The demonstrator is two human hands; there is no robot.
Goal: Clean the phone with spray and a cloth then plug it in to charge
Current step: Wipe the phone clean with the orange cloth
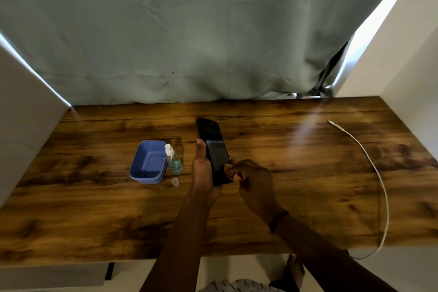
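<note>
From my feed: left hand (202, 169) wrapped around a black phone (213, 149), fingers closed on its left edge, thumb side hidden behind it. Phone is held up off the wooden desk (284, 173), screen toward the cam, top end tilted away toward the curtain. Screen looks dark.

Right hand (254, 182) is bunched at the phone's lower right edge, fingertips pinched together and touching the screen near the bottom. There's a small orange-brown bit showing between those fingers; prob a cloth but too small and blurry for me to say for sure. So right hand closed tight, contents unclear. Dark band on the right wrist (278, 220).

Left of the phone: small clear spray bottle (173, 160) w/ white nozzle, upright, bluish liquid in the lower part. Its clear cap (175, 182) sits on the desk just in front of it, apart. Touching or just beside the bottle on its left is a blue plastic tub (148, 165), open top.

Far right of the desk: white charging cable (376, 173), plug end (334, 124) lying toward the back, the cord curving fwd and dropping over the front edge. Well apart from phone and both hands.

Grey-green curtain (189, 31) hangs behind the desk.
</note>
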